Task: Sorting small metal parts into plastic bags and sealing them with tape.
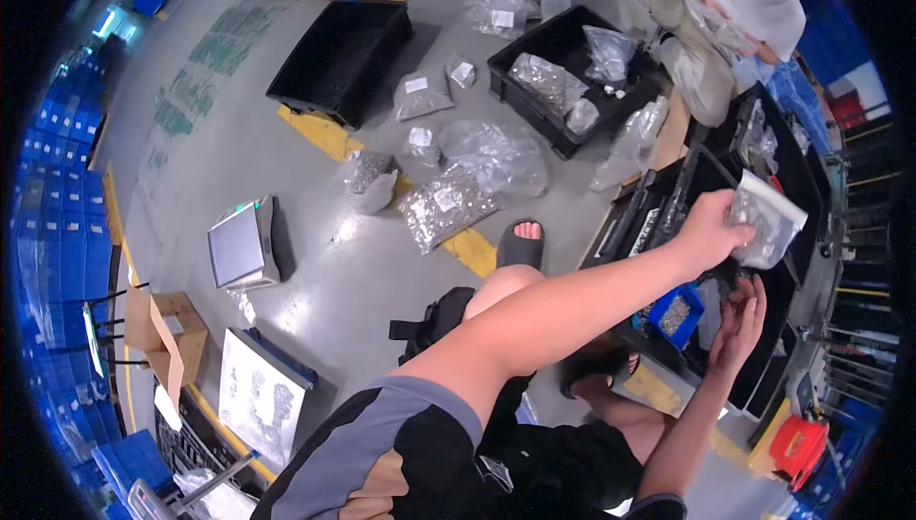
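My left hand (711,231) is closed on a clear plastic bag (766,226) with a pale upper edge, held up over the black bins at the right. What the bag contains is blurred. Just below it, my right hand (738,329) has its fingers stretched and slightly curved, with no held item visible. Beside that hand, a small blue bin (678,318) holds many small metal-coloured parts. A black bin (787,277) lies beneath both hands, its contents partly hidden by them.
Filled plastic bags (448,205) lie on the floor ahead. Beyond them stand two black crates (339,57), one holding bags. Another person (687,33) sits at the far right. A scale (240,243), cardboard box (167,334) and red container (800,448) are around me.
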